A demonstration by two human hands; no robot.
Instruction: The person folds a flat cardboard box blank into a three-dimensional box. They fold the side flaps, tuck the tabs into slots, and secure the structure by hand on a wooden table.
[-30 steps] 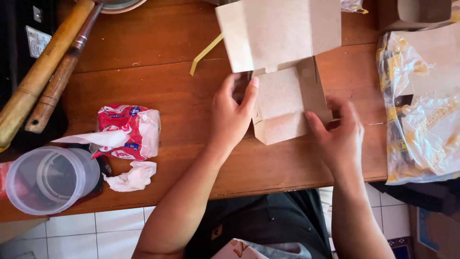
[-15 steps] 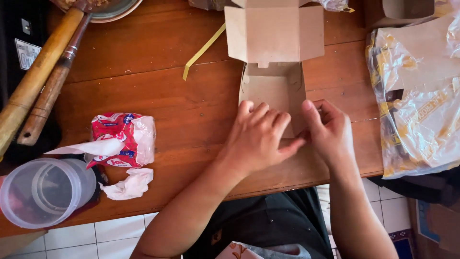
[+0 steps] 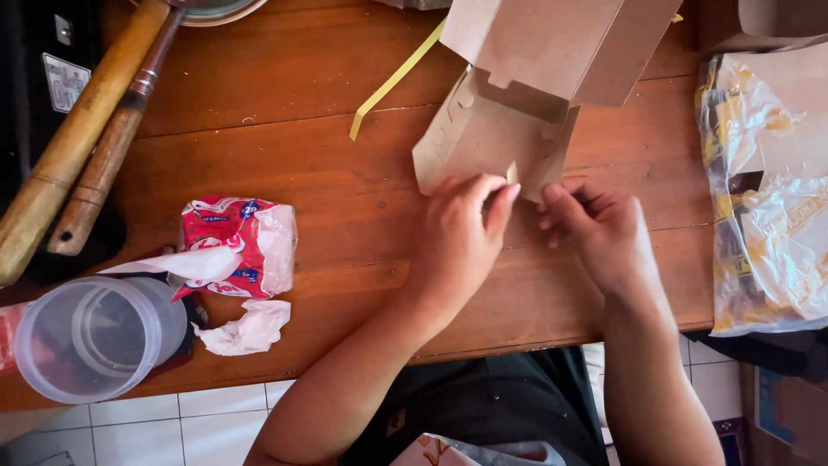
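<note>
Both hands are on the box (image 3: pixel 504 129) now, a brown cardboard one, half folded, lying at the far middle of the table (image 3: pixel 285 147) with its lid flap tilted up and away. The left hand (image 3: pixel 457 237) pinches the near edge, thumb and fingers pressed together on a small tab; the right hand (image 3: pixel 599 233) has its fingers curled close, tips touching the same edge just beside it.

The risk, as I read it — that thin card could crease or tear at the tab if the two hands pull against each other, and the raised lid looks free to flop back down.

Room is tight on the right: the plastic bag (image 3: pixel 768 198) lies near the right wrist and overhangs the table edge. To the left there is open wood, then the tissue pack (image 3: pixel 237 246) and the clear cup (image 3: pixel 95 336) well apart — the cup sits right at the near edge. A yellow strip (image 3: pixel 392 82) lies just beside the box's left corner, and two wooden handles (image 3: pixel 82 147) lie at far left.
</note>
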